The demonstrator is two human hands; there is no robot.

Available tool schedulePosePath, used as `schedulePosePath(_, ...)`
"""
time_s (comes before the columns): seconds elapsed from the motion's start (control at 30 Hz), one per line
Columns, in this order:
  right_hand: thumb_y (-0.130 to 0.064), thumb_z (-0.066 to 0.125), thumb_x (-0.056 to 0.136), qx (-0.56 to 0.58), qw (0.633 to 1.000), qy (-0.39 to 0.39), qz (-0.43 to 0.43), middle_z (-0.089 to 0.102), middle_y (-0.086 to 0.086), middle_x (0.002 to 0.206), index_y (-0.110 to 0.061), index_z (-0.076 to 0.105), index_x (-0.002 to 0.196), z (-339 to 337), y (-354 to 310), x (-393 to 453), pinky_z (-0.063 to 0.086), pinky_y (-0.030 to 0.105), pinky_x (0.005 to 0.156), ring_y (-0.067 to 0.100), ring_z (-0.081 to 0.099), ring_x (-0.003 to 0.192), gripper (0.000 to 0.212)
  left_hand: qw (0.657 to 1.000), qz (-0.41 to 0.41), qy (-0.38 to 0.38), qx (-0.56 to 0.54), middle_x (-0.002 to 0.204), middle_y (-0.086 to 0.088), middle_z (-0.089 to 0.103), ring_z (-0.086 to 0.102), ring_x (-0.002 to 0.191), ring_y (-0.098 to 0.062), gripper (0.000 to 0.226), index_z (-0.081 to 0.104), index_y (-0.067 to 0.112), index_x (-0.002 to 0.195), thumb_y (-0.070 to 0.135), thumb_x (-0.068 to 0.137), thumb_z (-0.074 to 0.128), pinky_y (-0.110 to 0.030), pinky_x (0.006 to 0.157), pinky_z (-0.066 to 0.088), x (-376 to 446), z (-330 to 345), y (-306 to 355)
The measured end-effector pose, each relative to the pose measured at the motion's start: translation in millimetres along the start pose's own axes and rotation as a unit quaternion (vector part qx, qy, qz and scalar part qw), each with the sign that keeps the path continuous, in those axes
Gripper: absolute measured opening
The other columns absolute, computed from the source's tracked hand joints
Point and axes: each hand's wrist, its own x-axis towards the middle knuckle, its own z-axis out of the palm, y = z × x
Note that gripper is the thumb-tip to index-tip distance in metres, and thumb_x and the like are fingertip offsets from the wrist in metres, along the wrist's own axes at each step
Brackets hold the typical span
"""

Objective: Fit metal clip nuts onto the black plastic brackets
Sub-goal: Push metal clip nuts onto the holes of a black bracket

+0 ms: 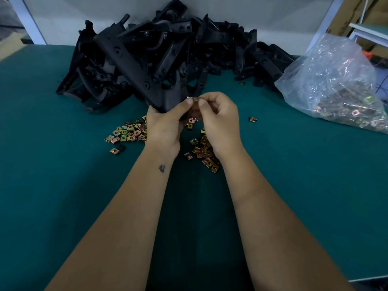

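Bare, sleeveless forearms; a small dark swan tattoo (161, 168) marks the left wrist.

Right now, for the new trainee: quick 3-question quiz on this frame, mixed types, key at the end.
1. True or false: the left hand grips a bracket.
2. What does the right hand pinch? A) clip nut B) screw C) bag
3. Fill in: the bag of nuts lies to the ___ of the bracket pile.

Key: 1 true; 2 A; 3 right.
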Motion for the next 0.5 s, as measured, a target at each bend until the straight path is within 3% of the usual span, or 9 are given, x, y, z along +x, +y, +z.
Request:
schedulePosePath(0.07, -0.005, 0.053, 0.096, 0.035, 0.999, -0.004, 0.011, 0.072, 0.000, 0.081, -0.012, 0.062, 0.093, 0, -1, 0, 0.057, 0.026, 0.076, 0.010, 0.070, 0.077, 0.011, 1.000, -0.010, 0.015, -0.019, 0.095, -0.012, 0.070, 0.072, 0.085, -0.022, 0.040, 0.056, 0.002, 0.115, -0.008, 0.081, 0.073, -0.030, 0.072, 0.059, 2, -2, 2)
schedulePosePath(0.17, -0.005, 0.056, 0.095, 0.043, 0.999, -0.009, 0.006, 0.072, -0.002, 0.079, -0.013, 0.064, 0.091, 2, -2, -1, 0.056, 0.023, 0.074, 0.008, 0.070, 0.076, 0.012, 0.999, -0.016, 0.013, -0.027, 0.092, -0.010, 0.070, 0.072, 0.082, -0.019, 0.035, 0.057, 0.005, 0.110, -0.007, 0.082, 0.072, -0.027, 0.071, 0.058, 3, -4, 4)
schedulePosePath(0.37, -0.005, 0.065, 0.091, 0.105, 0.993, 0.013, 0.048, 0.070, -0.003, 0.079, -0.013, 0.071, 0.089, -3, -5, 0, 0.051, 0.017, 0.068, 0.004, 0.065, 0.071, 0.010, 0.999, -0.024, 0.006, 0.024, 0.102, -0.004, 0.072, 0.070, 0.095, -0.017, 0.037, 0.059, 0.014, 0.110, 0.005, 0.080, 0.079, -0.033, 0.084, 0.058, 5, -6, 5)
schedulePosePath(0.5, -0.002, 0.065, 0.090, 0.199, 0.975, 0.012, 0.094, 0.070, 0.002, 0.077, -0.011, 0.071, 0.086, -8, -7, 2, 0.051, 0.022, 0.067, 0.010, 0.064, 0.069, 0.011, 0.999, -0.045, -0.008, 0.002, 0.080, 0.004, 0.072, 0.069, 0.076, -0.010, 0.025, 0.061, 0.016, 0.102, 0.013, 0.083, 0.077, -0.025, 0.072, 0.057, 2, -5, 7)
